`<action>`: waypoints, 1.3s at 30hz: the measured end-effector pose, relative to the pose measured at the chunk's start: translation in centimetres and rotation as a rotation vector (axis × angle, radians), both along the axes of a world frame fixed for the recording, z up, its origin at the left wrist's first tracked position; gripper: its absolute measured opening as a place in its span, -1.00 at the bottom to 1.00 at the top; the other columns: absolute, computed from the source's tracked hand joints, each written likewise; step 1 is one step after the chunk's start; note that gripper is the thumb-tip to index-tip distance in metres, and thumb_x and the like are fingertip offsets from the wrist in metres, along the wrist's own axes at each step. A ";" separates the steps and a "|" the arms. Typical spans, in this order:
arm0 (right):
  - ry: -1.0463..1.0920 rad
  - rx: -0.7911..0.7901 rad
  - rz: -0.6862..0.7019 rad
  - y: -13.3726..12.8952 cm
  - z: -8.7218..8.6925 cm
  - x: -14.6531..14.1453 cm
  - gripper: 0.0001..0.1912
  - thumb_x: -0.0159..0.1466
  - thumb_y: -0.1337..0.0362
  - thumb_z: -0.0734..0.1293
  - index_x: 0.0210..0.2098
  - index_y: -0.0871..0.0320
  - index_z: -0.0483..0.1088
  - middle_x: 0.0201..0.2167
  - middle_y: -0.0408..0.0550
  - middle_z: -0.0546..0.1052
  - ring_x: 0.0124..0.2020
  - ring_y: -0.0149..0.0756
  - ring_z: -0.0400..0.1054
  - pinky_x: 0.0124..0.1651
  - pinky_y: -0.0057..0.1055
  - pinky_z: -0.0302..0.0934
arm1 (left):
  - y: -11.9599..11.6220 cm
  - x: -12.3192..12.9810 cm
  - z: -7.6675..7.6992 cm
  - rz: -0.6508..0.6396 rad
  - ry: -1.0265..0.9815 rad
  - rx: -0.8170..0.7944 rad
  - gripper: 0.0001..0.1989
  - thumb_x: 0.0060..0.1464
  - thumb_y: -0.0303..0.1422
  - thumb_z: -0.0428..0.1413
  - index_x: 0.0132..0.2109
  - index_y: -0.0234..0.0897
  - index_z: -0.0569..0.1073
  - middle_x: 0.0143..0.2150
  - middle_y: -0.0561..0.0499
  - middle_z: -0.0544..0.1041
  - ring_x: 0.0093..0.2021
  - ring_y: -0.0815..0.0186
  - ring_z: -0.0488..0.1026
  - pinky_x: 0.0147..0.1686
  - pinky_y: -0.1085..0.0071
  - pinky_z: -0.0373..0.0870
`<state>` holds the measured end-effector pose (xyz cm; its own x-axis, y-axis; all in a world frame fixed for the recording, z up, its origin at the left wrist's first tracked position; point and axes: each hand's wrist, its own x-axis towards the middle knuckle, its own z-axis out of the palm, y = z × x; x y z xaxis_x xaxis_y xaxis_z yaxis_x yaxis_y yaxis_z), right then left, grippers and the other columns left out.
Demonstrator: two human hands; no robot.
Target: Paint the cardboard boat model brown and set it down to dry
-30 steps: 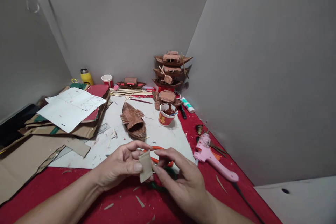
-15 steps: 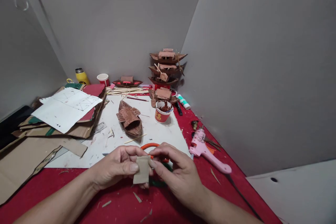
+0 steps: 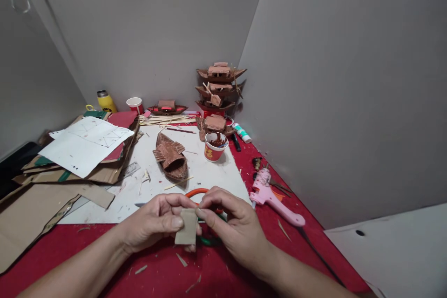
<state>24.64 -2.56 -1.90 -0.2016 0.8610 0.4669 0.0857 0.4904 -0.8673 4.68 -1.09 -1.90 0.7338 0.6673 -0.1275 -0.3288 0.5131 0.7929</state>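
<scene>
A small tan piece of cardboard (image 3: pixel 186 229) is held up over the front of the table, its top edge creased. My left hand (image 3: pixel 157 221) grips its left side, thumb on the face and fingers behind. At the top right corner, the thumb and forefinger of my right hand (image 3: pixel 233 228) pinch it. Behind and below my hands lie scissors with orange (image 3: pixel 197 192) and green handles (image 3: pixel 209 241), mostly hidden. Just beyond sits a brown model boat (image 3: pixel 172 158) with a curved cabin roof.
A paint cup (image 3: pixel 215 147) stands right of the boat. Stacked model boats (image 3: pixel 220 86) rise at the back. A pink glue gun (image 3: pixel 275 200) lies at right with its cord. Cardboard sheets and a drawing (image 3: pixel 85 144) pile up at left. Scraps litter the red cloth (image 3: pixel 153 274).
The view has shifted slightly, so the background sits a little further left. Both hands keep hold of the cardboard piece, and the right fingers have shifted slightly at its top corner.
</scene>
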 end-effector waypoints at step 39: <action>0.032 0.095 -0.010 -0.6 0.4 0.4 -0.85 0.35 0.29 0.30 -0.37 0.13 0.38 -0.48 -0.13 0.43 -0.45 -0.37 0.31 -0.37 -0.44 0.23 | -0.7 -0.5 0.7 0.252 0.321 0.373 -0.62 -0.06 -0.28 0.37 -0.05 -0.19 0.56 -0.16 -0.01 0.57 -0.17 0.29 0.47 -0.12 0.40 0.38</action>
